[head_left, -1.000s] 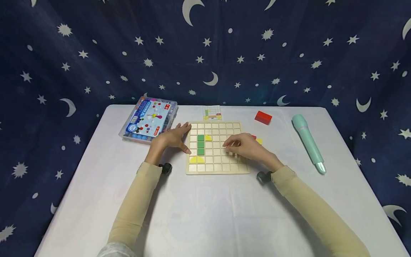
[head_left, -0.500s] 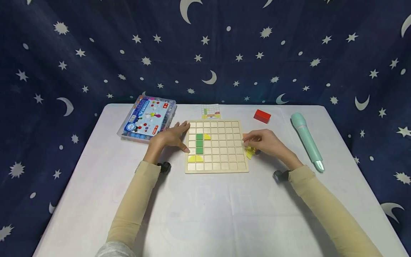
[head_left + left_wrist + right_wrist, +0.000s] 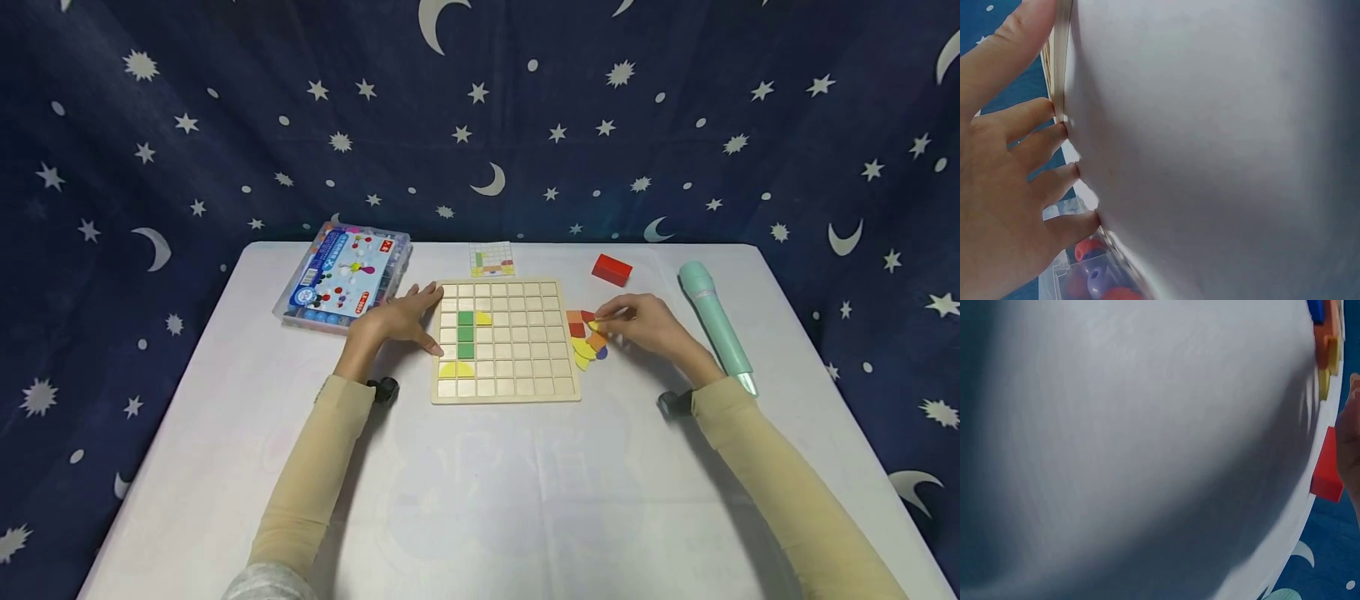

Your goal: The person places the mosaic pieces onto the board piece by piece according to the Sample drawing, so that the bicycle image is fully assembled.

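Fingers of your right hand, farther right than before, apparently pinch a yellow piece beside the board; your left hand rests spread against the board's left edge. Box label print is too small to read.

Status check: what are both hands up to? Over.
Left hand on wooden board, left edge. Right hand at yellow piece, grip unclear. Other loose pieces between it and board.

Colours on a white table

The dark blue curtain is dotted with pale stars and moons. Squares are marked on the tan board; its tiles are coloured green and yellow. One block is coloured red.
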{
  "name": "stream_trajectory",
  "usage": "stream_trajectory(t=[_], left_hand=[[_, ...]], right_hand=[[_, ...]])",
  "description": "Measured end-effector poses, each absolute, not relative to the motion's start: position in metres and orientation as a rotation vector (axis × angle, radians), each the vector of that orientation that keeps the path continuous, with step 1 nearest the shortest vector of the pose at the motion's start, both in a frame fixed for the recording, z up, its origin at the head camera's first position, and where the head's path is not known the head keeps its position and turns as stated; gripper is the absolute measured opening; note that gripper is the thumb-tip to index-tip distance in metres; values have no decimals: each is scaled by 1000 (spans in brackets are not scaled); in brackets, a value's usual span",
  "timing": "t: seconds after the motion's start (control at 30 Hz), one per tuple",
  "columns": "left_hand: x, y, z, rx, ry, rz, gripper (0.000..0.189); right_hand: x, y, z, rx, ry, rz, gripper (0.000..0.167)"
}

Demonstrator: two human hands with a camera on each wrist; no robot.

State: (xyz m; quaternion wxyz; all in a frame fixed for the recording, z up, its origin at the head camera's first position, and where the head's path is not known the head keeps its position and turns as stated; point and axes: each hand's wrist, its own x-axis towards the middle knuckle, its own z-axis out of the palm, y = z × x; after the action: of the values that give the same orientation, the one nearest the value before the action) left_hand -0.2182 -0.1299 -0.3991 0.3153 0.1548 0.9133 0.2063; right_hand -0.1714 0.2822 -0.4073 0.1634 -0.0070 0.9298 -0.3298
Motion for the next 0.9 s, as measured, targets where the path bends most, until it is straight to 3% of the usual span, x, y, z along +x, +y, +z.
stream_trajectory(t=[0.37, 0.9], left_hand=[[-218, -129, -397, 409, 2409, 536, 117], [-218, -130, -399, 421, 2411, 530, 117]], right_hand=[[-178, 282, -416, -7, 2647, -859, 39], [-177, 278, -414, -16, 2655, -926, 24]])
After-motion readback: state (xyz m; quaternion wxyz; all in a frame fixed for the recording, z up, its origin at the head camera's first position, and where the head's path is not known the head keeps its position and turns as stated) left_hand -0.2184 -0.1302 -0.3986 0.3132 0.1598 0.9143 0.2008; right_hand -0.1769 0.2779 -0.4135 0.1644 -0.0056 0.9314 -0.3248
